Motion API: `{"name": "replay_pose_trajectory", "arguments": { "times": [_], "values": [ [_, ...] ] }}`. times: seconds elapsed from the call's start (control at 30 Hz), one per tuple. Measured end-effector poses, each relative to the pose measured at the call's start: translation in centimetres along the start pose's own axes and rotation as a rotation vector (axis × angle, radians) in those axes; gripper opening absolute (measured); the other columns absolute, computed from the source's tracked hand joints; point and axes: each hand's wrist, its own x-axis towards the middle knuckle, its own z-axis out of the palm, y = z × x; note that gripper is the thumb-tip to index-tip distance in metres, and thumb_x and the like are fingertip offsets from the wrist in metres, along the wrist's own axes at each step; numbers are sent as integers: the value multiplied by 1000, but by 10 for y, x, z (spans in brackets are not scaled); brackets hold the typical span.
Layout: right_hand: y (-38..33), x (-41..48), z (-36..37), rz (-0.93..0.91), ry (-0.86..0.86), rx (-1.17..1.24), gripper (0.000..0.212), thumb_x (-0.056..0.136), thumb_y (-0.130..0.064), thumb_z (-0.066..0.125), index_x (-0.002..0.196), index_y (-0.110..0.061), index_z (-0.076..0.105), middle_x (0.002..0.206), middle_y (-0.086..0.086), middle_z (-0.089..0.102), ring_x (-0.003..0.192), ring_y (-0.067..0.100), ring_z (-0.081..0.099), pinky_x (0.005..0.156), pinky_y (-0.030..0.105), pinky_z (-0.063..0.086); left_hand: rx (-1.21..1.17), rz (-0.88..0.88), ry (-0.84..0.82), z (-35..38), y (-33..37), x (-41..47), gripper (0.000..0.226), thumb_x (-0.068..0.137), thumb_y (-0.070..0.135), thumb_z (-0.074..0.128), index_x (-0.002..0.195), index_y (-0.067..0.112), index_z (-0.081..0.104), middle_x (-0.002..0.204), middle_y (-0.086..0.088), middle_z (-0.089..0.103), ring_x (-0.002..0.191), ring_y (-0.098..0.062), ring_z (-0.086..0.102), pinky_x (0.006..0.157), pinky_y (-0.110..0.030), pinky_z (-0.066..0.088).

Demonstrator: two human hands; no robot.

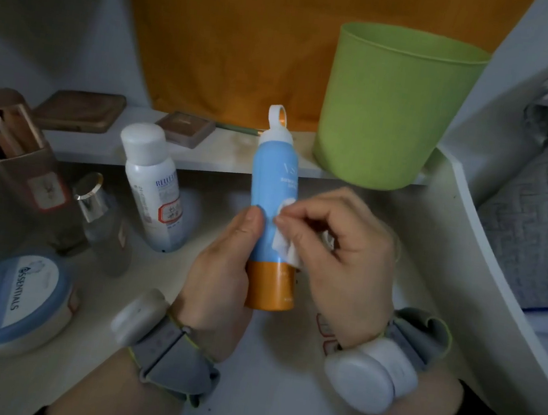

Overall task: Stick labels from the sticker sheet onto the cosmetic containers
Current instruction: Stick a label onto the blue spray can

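From the head camera I see the fingertips (282,221) of the right hand (340,250) curled in and pinching a small white label (285,241), held against the blue side of a spray bottle (273,186). The label is partly on the bottle; its lower edge stands off to the right, just above the bottle's orange base. The rest of the right hand's fingers are bent loosely behind it.

The left hand (220,269) grips the same bottle from the left. Its thumb (253,219) lies on the front, just beside the label, and its other fingers are hidden behind the bottle. The bottle is upright, above the white desk (260,395), with a white looped cap (277,119) on top.

Both wrists wear grey straps carrying white rounded devices.

To the left on the desk stand a white bottle (154,185) that already bears a red-edged label, a glass bottle with a silver cap (99,217), and a rose-gold box (14,148) holding thin sticks, also labelled. Nearer me lies a round tub marked "ESSENTIALS" (6,298). On the shelf behind sit two flat compacts (79,111) and a green bin (391,108), in front of an orange panel (252,32). Grey textured fabric (540,222) fills the right edge.
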Motion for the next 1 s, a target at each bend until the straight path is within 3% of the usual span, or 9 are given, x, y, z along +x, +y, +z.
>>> {"name": "replay_pose_trajectory", "arguments": {
  "times": [0.1, 0.23, 0.37, 0.5, 0.63, 0.73, 0.9, 1.0],
  "values": [
    [4, 7, -2, 68, 58, 73, 7, 79, -8, 75, 77, -9, 69, 80, 4, 65, 74, 11, 61, 70, 20, 46, 16, -20, -39, 0, -2, 0, 47, 80, 41, 51, 113, 11, 65, 101, -15, 71, 81, -25, 66, 69, -36, 57],
    [-2, -4, -1, -5, -53, 34, 6, 78, -7, 75, 75, -6, 70, 76, 5, 64, 71, 9, 59, 70, 16, 43, -107, -35, -24, 1, 4, 0, 52, 82, 36, 49, 120, 2, 60, 108, -17, 69, 95, -25, 67, 84, -36, 57],
    [4, 6, -3, 50, 49, 89, 8, 79, -6, 74, 74, -8, 68, 76, 4, 63, 72, 10, 59, 70, 18, 44, 22, -13, -19, 1, 0, -3, 45, 86, 38, 55, 118, 8, 63, 104, -16, 70, 87, -27, 64, 72, -37, 57],
    [-3, -6, 0, -36, -69, 25, 4, 80, -7, 73, 77, -8, 71, 76, 0, 61, 71, 2, 56, 70, 13, 41, -10, -28, -2, 1, 3, -3, 46, 85, 35, 56, 120, 5, 61, 116, -18, 67, 106, -28, 63, 95, -41, 49],
    [1, 2, -1, 27, 35, 90, 6, 80, -6, 73, 75, -6, 69, 75, 5, 62, 71, 4, 57, 69, 14, 42, 20, -43, -18, 1, 0, -3, 43, 82, 37, 56, 115, 10, 65, 111, -17, 69, 94, -28, 64, 81, -41, 54],
    [-2, -3, -1, -15, -20, 38, 6, 80, -8, 73, 75, -7, 70, 75, 2, 61, 70, 6, 58, 68, 15, 42, -34, -86, -22, 0, 1, -2, 51, 83, 37, 53, 121, 4, 61, 116, -19, 68, 101, -28, 65, 89, -39, 52],
    [12, 7, -6, 118, 128, 37, 10, 78, -7, 73, 74, -13, 68, 76, 0, 64, 72, 5, 60, 69, 17, 44, 17, -103, -40, -2, 2, 0, 53, 76, 44, 52, 107, 4, 66, 84, -17, 68, 64, -25, 64, 60, -33, 54],
    [22, 12, -17, 185, 170, -38, 8, 79, -11, 71, 75, -17, 69, 79, -1, 66, 76, 10, 63, 71, 20, 46, 53, -96, -28, -2, 5, 2, 55, 74, 47, 52, 106, 4, 65, 85, -12, 71, 62, -23, 66, 57, -32, 55]
  ]
}}
